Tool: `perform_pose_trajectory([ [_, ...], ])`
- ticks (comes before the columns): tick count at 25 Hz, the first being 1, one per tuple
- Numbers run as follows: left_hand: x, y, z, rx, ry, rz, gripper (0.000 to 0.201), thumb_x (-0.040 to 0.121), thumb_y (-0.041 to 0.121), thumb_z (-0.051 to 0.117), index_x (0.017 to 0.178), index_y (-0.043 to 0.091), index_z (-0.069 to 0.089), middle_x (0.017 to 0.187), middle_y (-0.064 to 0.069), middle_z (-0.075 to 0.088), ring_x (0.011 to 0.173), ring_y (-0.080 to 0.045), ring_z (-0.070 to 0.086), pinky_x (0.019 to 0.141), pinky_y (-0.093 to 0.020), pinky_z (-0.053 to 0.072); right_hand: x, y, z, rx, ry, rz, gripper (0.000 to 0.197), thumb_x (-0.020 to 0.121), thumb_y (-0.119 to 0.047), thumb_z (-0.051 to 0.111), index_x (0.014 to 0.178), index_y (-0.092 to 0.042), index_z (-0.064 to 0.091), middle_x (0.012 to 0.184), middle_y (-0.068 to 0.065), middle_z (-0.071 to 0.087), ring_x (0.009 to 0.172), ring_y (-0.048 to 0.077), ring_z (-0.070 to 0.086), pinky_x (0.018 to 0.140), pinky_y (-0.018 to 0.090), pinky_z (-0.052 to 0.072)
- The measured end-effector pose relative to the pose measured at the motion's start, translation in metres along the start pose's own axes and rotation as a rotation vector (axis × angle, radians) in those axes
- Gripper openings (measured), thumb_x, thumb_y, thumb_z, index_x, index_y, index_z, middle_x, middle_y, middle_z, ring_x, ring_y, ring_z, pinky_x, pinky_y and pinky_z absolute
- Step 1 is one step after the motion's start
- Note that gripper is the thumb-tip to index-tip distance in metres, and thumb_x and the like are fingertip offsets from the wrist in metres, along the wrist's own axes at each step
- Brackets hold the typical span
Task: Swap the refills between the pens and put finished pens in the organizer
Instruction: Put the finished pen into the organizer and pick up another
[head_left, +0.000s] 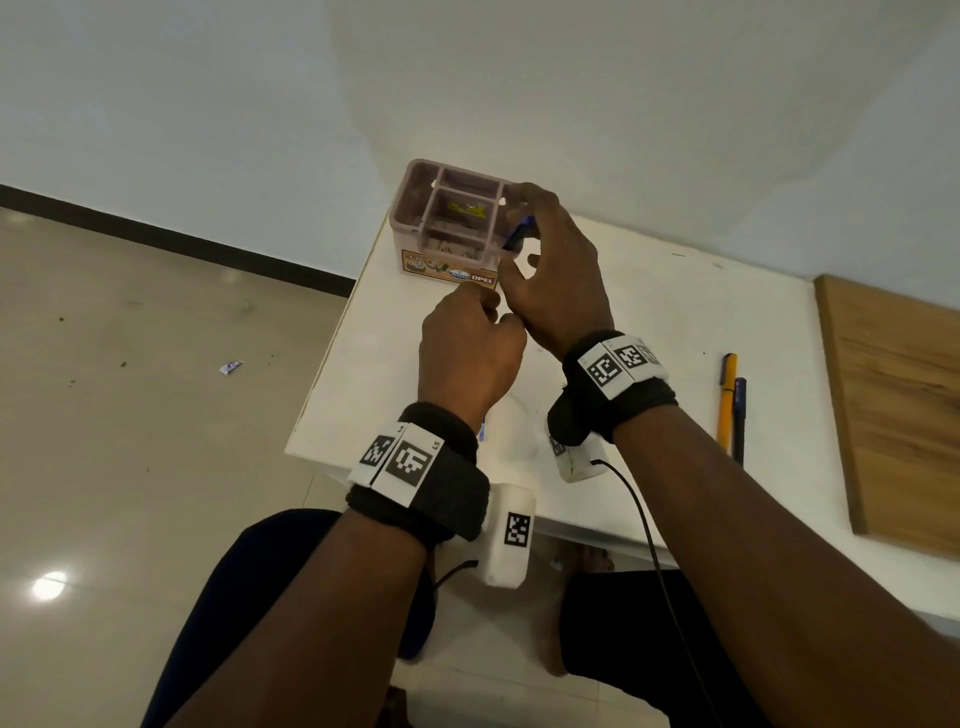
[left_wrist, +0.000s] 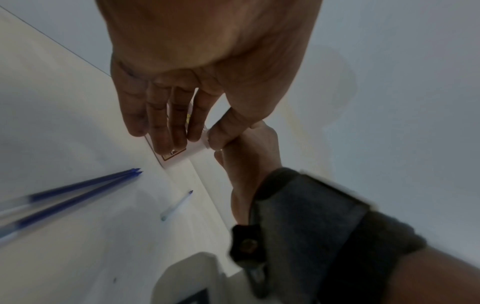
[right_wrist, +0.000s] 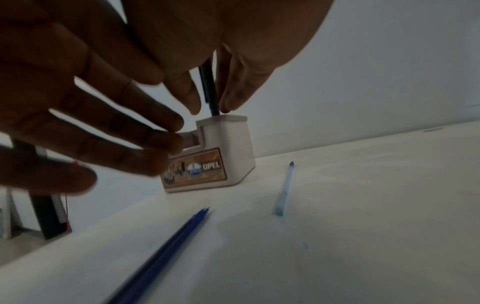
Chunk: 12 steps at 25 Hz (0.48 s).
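Observation:
A pinkish organizer (head_left: 415, 208) with an OPEL label (right_wrist: 193, 170) stands at the table's far left corner. My right hand (head_left: 519, 228) pinches a dark blue pen (right_wrist: 210, 88) upright, its lower end inside the organizer's tall right compartment (right_wrist: 223, 123). My left hand (head_left: 483, 304) is at the organizer's front, with its relaxed fingers (right_wrist: 155, 142) touching the low front wall. Two thin blue pens or refills (right_wrist: 168, 246) lie side by side on the table under my hands. A clear barrel with a blue tip (right_wrist: 284, 189) lies beside them.
On the white table (head_left: 649, 312) a yellow pen (head_left: 727, 400) and a dark pen (head_left: 738, 415) lie to the right. A wooden board (head_left: 893, 405) lies at the right edge. The table's left edge runs close to the organizer, with tiled floor (head_left: 130, 415) beyond it.

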<state>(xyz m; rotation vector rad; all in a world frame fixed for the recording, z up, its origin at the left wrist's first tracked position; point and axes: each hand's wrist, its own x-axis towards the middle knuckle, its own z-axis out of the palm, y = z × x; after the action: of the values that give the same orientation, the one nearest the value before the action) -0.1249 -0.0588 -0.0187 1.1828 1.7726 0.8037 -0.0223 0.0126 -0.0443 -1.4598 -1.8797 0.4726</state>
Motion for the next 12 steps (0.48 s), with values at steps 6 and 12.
perform_pose_trajectory([
  [6,-0.008,0.007,0.017,0.047,-0.074,0.032,0.036,0.1,0.026,0.062,0.134,0.015,0.062,0.135,-0.001,0.066,0.121,-0.018,0.062,0.093,-0.024,0.038,-0.035,0.009,-0.068,0.221,0.139,0.276,0.055,0.088,-0.001,0.063,0.14,-0.015,0.054,0.134,-0.002,0.064,0.12,0.01,0.064,0.085,0.007,0.051],
  [12,-0.032,0.017,0.058,0.098,-0.183,0.114,0.033,0.099,0.026,0.064,0.13,0.015,0.066,0.127,0.0,0.069,0.115,-0.018,0.064,0.094,-0.025,0.045,-0.109,0.051,-0.11,0.199,0.204,0.459,0.03,0.091,-0.014,0.066,0.121,-0.02,0.068,0.118,-0.009,0.071,0.101,0.002,0.069,0.104,0.037,0.053],
])
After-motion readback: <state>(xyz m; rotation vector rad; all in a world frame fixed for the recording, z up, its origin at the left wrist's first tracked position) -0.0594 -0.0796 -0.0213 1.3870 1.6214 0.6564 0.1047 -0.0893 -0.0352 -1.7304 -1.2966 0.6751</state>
